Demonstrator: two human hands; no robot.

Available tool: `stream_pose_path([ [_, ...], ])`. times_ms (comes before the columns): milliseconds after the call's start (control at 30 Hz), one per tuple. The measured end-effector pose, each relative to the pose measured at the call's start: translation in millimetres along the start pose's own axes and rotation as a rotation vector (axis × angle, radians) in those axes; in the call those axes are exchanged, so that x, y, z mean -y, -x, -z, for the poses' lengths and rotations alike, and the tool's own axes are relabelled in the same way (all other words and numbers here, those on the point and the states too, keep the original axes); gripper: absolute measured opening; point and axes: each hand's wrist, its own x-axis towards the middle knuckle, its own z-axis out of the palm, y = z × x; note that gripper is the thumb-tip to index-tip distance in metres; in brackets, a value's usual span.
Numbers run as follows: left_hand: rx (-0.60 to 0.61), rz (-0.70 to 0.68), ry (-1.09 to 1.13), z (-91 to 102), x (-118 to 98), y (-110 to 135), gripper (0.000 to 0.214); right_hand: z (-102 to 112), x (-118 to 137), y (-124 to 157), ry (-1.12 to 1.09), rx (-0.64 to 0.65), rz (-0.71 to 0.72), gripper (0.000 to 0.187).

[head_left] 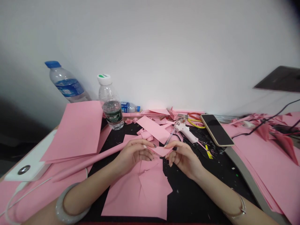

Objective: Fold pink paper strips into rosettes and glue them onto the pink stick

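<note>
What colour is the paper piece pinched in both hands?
The paper piece is plain pink; it shows best in the head view.
</note>
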Motion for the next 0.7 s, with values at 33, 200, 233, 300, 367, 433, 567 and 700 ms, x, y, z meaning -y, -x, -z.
stream_pose_path([
  [33,0.022,0.004,0.016,0.5,-0.1,0.1,0.020,-0.1,0.9,0.2,-0.029,0.024,0.001,0.023],
  [200,0.072,0.067,0.048,-0.8,0.3,0.4,0.022,-1.8,1.5,0.6,-0.072,0.088,-0.037,0.029],
  [233,0.079,0.083,0.039,-2.0,0.4,0.7,0.022,-2.0,0.7,0.5,-0.071,0.095,-0.051,0.029],
  [300,0.103,0.107,0.014,-4.4,0.6,1.7,0.023,-2.4,-1.0,0.4,-0.067,0.101,-0.077,0.029],
  [367,0.123,0.122,-0.001,-5.7,1.1,2.4,0.025,-2.8,-2.2,0.3,-0.055,0.090,-0.102,0.028],
  [433,0.119,0.130,0.003,-5.2,2.1,2.4,0.025,-3.3,-2.5,0.1,-0.042,0.061,-0.117,0.027],
  [567,0.057,0.104,0.079,-3.0,4.1,1.0,0.022,-3.8,-1.5,-0.6,-0.050,-0.002,-0.116,0.028],
  [700,-0.066,0.087,0.126,-5.4,2.8,0.9,0.018,-1.0,-1.4,-1.3,-0.092,-0.007,-0.151,0.028],
])
